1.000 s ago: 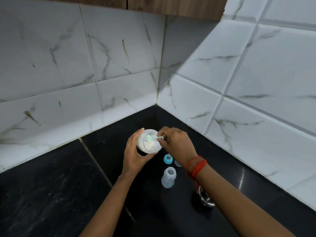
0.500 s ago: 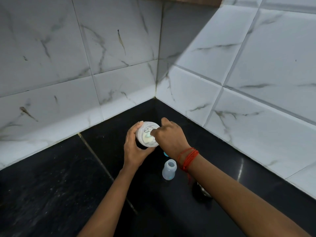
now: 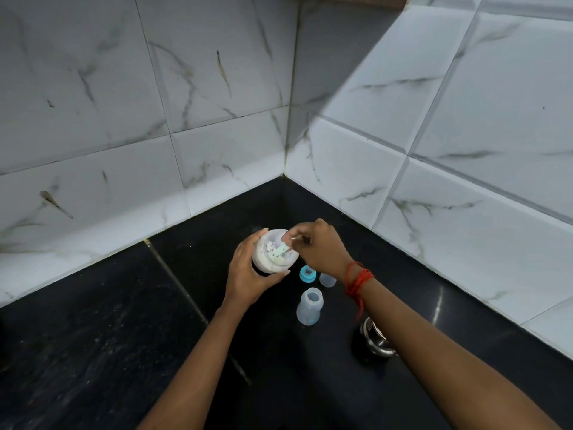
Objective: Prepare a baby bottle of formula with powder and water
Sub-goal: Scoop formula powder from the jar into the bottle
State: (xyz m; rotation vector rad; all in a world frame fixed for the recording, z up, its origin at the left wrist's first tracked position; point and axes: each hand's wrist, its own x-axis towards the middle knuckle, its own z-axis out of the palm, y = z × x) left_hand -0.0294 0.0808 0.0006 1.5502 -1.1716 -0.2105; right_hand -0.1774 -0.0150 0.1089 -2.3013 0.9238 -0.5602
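Note:
My left hand (image 3: 248,276) holds a round white powder jar (image 3: 270,259) above the black counter, tilted toward me with its mouth open. My right hand (image 3: 319,246) pinches the handle of a small pale green scoop (image 3: 282,250) whose bowl sits inside the jar among white powder. An open translucent baby bottle (image 3: 309,306) stands on the counter below the hands. Its blue collar ring (image 3: 307,274) and a clear cap (image 3: 327,279) rest just behind it.
A steel vessel (image 3: 375,339) stands on the black counter (image 3: 124,336) at the right, partly hidden by my right forearm. White marble-look tiled walls (image 3: 403,187) meet in a corner right behind the jar.
My right hand has drawn back slightly to the right, so the scoop and the powder in the jar show again. The view has tilted, bringing the blue ring and clear cap back into sight.

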